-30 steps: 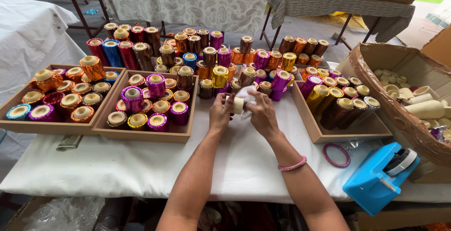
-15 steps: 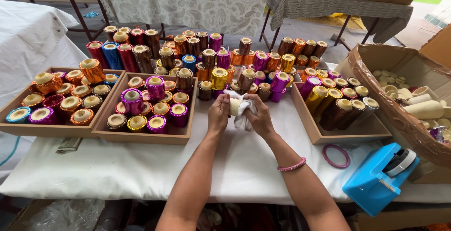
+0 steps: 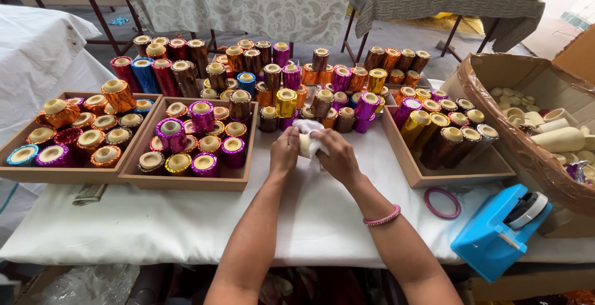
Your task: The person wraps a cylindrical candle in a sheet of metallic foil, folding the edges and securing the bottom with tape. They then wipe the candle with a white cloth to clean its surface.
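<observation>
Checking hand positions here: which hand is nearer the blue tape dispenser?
Right. The right hand is at the table's middle, on the blue tape dispenser's side; the left hand lies farther away.
</observation>
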